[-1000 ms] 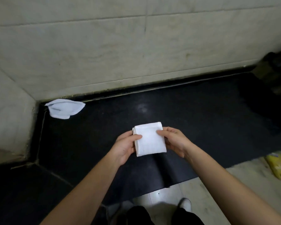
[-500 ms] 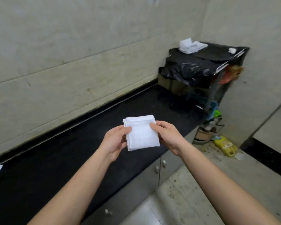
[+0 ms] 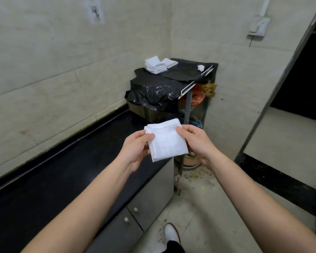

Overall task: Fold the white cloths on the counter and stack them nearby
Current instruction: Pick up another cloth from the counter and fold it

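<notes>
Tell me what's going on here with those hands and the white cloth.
A person holds a folded white cloth in the air with both hands: the left hand pinches its left edge and the right hand its right edge, above the end of the black counter. Ahead in the corner, a stack of folded white cloths sits on a stand covered in black plastic. The held cloth has not yet been added to it.

Two hands (image 3: 135,148) (image 3: 197,141), one folded cloth (image 3: 167,143), one stack (image 3: 155,66)
</notes>
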A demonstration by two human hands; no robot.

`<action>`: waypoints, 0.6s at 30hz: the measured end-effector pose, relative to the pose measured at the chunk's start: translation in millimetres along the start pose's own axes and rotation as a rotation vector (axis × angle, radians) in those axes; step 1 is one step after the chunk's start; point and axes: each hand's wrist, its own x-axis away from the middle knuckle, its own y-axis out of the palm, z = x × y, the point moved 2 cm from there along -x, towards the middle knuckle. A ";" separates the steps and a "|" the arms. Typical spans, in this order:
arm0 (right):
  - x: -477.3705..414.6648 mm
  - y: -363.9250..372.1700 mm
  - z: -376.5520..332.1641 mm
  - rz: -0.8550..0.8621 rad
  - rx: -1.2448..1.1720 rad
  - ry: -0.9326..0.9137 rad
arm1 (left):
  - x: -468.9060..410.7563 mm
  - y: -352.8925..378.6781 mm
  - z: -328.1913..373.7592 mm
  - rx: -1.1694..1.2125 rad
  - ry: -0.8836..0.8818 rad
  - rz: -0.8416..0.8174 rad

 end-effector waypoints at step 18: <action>-352.5 -161.8 -98.0 0.054 0.146 -0.070 | -346.7 179.7 101.3 -0.045 0.120 0.087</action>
